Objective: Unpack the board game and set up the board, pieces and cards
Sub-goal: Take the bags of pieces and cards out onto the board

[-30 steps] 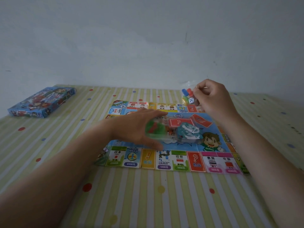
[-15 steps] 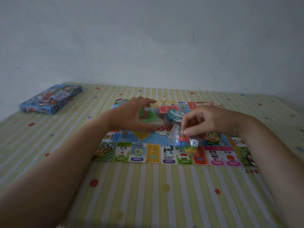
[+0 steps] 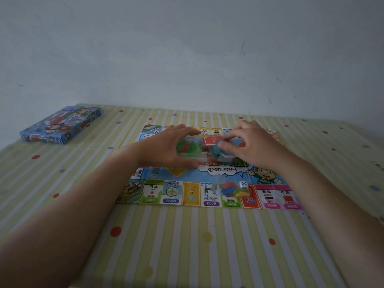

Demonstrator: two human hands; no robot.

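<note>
Blue cardboard marks the far left, where the game box [image 3: 62,125] lies flat and closed on the worktop [image 3: 187,246], well apart from everything else; a striped cloth with coloured dots covers the worktop. Moving right, the board [image 3: 182,194] is unfolded flat near the middle, its near row of coloured squares facing the person. Over the board's centre the left hand [image 3: 166,148] reaches in from the left, thumb below and fingers above, its grip closed around a clear packet of green and red pieces [image 3: 188,149]. Touching that packet on its right is a clear bundle of teal and white cards or notes [image 3: 220,152]; the print is too blurred to tell which. The right hand [image 3: 255,144] comes in from the right and rests on this bundle, its fingertips pinching the top of it near the thumb. Behind the two hands a red card with a question mark [image 3: 213,140] lies on the board. Nearer the person, on the board's front row and below the right hand, sits a small clear bag of red, blue, green and yellow tokens [image 3: 228,189], apart from both hands, with a white die [image 3: 243,184] at its right end.
</note>
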